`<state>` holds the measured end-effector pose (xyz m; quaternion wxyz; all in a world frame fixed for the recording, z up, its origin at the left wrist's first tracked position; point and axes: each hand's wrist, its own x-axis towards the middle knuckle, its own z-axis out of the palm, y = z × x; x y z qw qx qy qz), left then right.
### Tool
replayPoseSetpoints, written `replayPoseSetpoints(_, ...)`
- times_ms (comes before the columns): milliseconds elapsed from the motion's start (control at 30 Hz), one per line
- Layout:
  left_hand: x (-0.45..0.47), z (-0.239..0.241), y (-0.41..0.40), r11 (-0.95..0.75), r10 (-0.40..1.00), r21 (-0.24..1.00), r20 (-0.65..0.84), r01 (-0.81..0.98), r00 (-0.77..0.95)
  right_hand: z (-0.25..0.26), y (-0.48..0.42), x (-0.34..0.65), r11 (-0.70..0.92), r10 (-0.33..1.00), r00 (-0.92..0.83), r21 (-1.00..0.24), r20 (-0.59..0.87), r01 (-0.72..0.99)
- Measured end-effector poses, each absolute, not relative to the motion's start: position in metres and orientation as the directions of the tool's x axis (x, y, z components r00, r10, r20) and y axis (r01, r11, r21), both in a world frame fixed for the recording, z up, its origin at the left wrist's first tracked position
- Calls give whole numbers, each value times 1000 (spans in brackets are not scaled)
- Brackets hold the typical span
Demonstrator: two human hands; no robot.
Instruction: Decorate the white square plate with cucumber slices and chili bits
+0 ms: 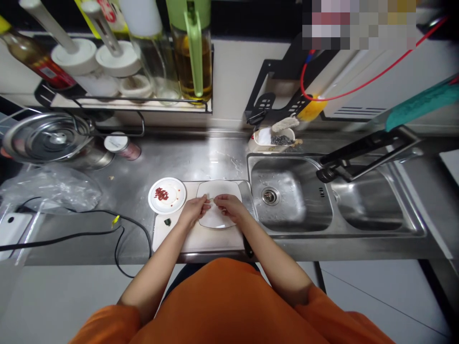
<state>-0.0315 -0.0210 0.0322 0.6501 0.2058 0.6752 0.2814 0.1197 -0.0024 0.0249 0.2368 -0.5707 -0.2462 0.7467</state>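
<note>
My left hand (195, 209) and my right hand (229, 206) face each other above a white squarish plate (217, 220). Fingers on both hands are drawn together in a pinch, around something small and pale that I cannot make out. Beneath the plate lies a light cutting board (211, 242), with a small dark green piece (167, 222) at its left. A round white plate (167, 206) with chopped red bits (161, 193) overlaps the board's upper left corner. Along the right edge rests a knife with a dark handle (248, 247), partly hidden by my right forearm.
To the right is a double steel sink (287, 196) with a black faucet (344, 160). A sponge caddy (274, 142) stands behind it. Left are a lidded pot (53, 138), a can (124, 146), a plastic bag (53, 188) and black cables (132, 220). Above hangs a condiment rack (143, 104).
</note>
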Motion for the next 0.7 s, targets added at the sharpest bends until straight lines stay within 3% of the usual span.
replayPoseSetpoints(200,-22,33,0,764,624,593,-780,-256,53,23,1,128,-705,690,-208,-708,-693,20)
replayPoseSetpoints(400,-20,22,18,735,670,654,-740,-179,50,12,9,131,-697,707,-157,-717,-690,11)
replayPoseSetpoints(467,-19,17,25,694,719,715,-693,-83,38,8,13,130,-689,716,-138,-725,-684,18)
replayPoseSetpoints(567,-18,13,36,532,838,822,-545,204,10,1,22,129,-660,741,-94,-747,-665,79)
replayPoseSetpoints(700,-17,13,48,213,957,795,-287,568,41,-2,34,128,-570,806,-24,-787,-591,236)
